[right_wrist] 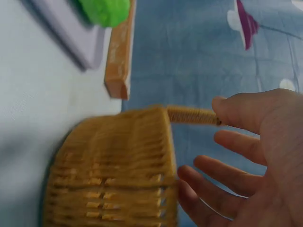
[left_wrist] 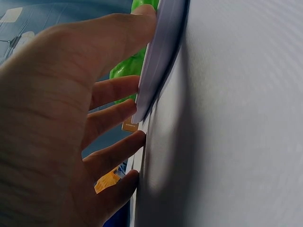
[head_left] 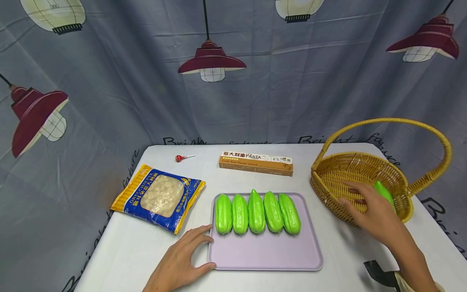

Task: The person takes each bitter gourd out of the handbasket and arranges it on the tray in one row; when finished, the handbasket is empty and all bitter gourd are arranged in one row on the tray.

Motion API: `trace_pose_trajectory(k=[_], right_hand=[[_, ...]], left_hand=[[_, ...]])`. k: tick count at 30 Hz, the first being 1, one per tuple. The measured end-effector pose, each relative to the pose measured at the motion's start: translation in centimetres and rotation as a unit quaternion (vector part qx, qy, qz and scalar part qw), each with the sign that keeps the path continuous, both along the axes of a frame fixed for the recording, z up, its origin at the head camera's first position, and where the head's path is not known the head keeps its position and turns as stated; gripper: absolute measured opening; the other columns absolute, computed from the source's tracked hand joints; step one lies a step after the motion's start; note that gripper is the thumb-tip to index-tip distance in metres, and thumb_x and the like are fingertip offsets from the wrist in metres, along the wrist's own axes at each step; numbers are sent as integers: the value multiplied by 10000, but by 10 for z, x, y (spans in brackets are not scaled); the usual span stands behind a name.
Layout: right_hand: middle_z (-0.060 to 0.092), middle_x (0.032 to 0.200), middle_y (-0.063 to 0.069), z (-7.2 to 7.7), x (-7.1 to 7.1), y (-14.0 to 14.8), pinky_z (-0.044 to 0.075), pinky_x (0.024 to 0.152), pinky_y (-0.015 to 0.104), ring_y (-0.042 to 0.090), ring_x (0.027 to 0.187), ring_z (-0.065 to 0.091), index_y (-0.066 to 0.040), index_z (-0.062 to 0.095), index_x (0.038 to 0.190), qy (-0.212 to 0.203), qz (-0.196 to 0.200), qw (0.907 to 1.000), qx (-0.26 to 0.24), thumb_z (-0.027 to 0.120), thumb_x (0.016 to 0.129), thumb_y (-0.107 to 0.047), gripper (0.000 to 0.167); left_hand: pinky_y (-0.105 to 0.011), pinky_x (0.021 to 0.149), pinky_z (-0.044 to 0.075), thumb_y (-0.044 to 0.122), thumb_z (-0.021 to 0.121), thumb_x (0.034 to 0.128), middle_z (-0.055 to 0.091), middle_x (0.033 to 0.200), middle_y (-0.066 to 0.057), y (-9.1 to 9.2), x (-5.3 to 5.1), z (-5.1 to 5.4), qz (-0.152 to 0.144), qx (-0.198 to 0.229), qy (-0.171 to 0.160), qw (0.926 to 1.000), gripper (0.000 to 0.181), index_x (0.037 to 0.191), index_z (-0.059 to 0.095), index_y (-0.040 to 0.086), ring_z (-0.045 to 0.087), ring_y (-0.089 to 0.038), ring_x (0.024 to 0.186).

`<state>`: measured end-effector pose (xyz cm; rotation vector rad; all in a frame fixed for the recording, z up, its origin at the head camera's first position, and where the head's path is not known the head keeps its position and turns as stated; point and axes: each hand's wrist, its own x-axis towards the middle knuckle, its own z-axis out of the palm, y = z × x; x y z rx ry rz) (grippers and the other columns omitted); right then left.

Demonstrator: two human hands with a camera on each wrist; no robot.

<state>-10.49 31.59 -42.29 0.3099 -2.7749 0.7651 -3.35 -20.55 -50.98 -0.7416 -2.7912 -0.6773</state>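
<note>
Several glossy green vegetables (head_left: 257,213), shaped like cucumbers, lie side by side on the far half of a pale purple tray (head_left: 264,253). My left hand (head_left: 184,259) touches the tray's left edge with thumb and fingertips, its fingers spread; in the left wrist view the thumb (left_wrist: 128,30) meets the tray rim. Over the yellow wicker basket (head_left: 328,198) on the right is my right hand (head_left: 375,211), with fingers extended and nothing held. Another green vegetable (head_left: 384,194) lies inside the basket, partly hidden behind that hand. The right wrist view shows the spread fingers beside the basket wall (right_wrist: 113,165).
A blue and yellow pasta bag (head_left: 160,194) lies left of the tray. Behind the tray are a pasta box (head_left: 255,163) and a red lollipop (head_left: 178,158). The basket's tall arched handle (head_left: 386,120) stands upright. A grey curtain (head_left: 262,101) hangs behind the white table (head_left: 204,178).
</note>
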Motion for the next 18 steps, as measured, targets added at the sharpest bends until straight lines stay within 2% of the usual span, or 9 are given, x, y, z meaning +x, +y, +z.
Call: trace_pose_trajectory(k=[6, 10, 13, 18], right_hand=[[587, 1353, 336, -7, -3, 15, 574, 791, 730, 541, 1123, 619, 16, 548, 1491, -192, -277, 9992, 221, 819, 977, -232, 633], [598, 1258, 351, -10, -6, 25, 581, 688, 663, 542, 1011, 637, 40, 561, 1466, -112, -421, 9982, 403, 875, 907, -157, 671], [578, 1233, 370, -12, -8, 33, 565, 665, 659, 550, 990, 611, 52, 567, 1444, -53, -529, 9974, 488, 896, 869, -121, 685], [513, 1330, 428, -12, -12, 42, 512, 775, 775, 618, 1107, 533, 59, 536, 1468, -158, -730, 9956, 570, 871, 884, -107, 694]], left_hand=[[-397, 1124, 565, 562, 909, 800, 580, 1570, 63, 0, 0, 0, -1, -9, 53, 10000, 532, 1219, 719, 294, 574, -157, 1411], [-394, 1123, 566, 556, 913, 798, 581, 1568, 64, 0, 0, 0, 4, -13, 69, 10000, 532, 1217, 719, 293, 573, -155, 1411], [-393, 1123, 566, 559, 910, 801, 581, 1568, 67, 1, 0, 0, 16, -23, 39, 10000, 529, 1217, 719, 294, 571, -152, 1413], [-395, 1122, 568, 564, 905, 806, 579, 1569, 69, 1, 1, 1, 28, -40, 3, 10000, 524, 1217, 719, 298, 570, -151, 1414]])
